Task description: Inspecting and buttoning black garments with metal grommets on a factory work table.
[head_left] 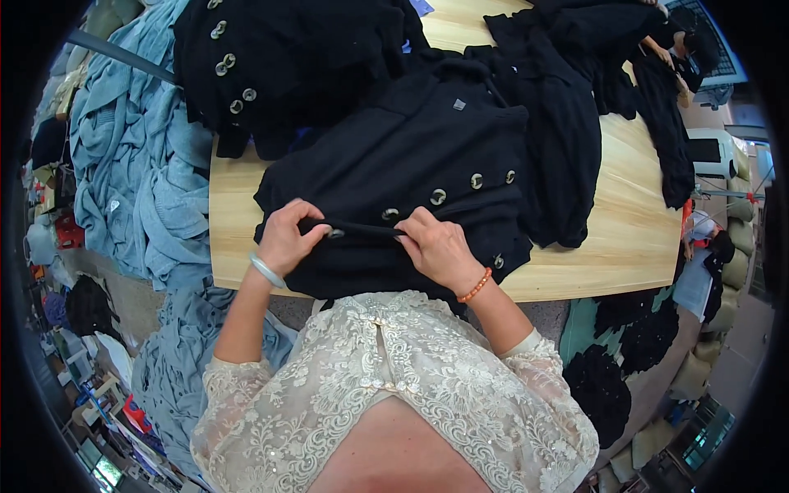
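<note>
A black knit cardigan (370,140) with large round buttons lies spread on the wooden table in front of me. My left hand (288,238) pinches its front edge, thumb beside a button (335,233). A short way to the right, my right hand (440,251) grips the same edge, thumb and fingers pressed together. Between both hands the edge is raised as a narrow fold. More buttons, such as one (438,196) beyond my right hand, run along the other front edge. A small pale label (459,104) shows near the collar.
A heap of black buttoned garments (288,66) lies at the table's far left. More black garments (559,148) cover the right side of the wooden table (633,238). Blue-grey knitwear (136,172) is piled at the left. Another person's hand (660,51) touches black cloth at the far right.
</note>
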The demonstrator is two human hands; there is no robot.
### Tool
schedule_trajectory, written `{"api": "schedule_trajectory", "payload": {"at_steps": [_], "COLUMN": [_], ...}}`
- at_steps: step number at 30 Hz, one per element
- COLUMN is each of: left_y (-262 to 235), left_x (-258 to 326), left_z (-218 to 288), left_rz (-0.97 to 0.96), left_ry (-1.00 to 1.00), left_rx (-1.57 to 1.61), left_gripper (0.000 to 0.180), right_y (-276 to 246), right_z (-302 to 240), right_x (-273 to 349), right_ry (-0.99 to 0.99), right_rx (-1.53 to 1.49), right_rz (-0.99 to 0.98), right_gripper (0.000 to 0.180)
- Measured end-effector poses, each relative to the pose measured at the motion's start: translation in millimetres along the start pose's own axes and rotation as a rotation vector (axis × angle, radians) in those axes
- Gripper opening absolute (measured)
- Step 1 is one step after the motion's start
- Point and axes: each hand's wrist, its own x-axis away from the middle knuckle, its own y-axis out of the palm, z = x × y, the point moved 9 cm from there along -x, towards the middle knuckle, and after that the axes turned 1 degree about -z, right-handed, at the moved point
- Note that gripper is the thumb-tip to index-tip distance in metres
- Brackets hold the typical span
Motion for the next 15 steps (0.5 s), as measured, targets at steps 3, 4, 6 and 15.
{"api": "schedule_trajectory", "payload": {"at_steps": [3,4,6,15], "left_y": [20,42,75,97], "left_x": [12,11,7,-18], "left_z": [59,65,69,44], "left_rz": [0.236,0.120,0.025,-0.161], "left_ry": [0.405,0.447,0.482,0.400], "left_rx": [-0.219,-0.116,-0.103,-0.008], "left_gripper": [0.053,0.061,0.053,0.029], "right_y": [4,8,0,16], "right_z": [-2,1,-5,7], "right_x": [6,7,13,25], "right_ry": [-0.027,-0.012,-0.113,-0.096], "right_rx": [0.015,0.005,-0.116,-0.203], "right_rz": [0.072,0.062,0.202,0.153], "right_gripper": [0.014,0.017,0.019,0.019]}}
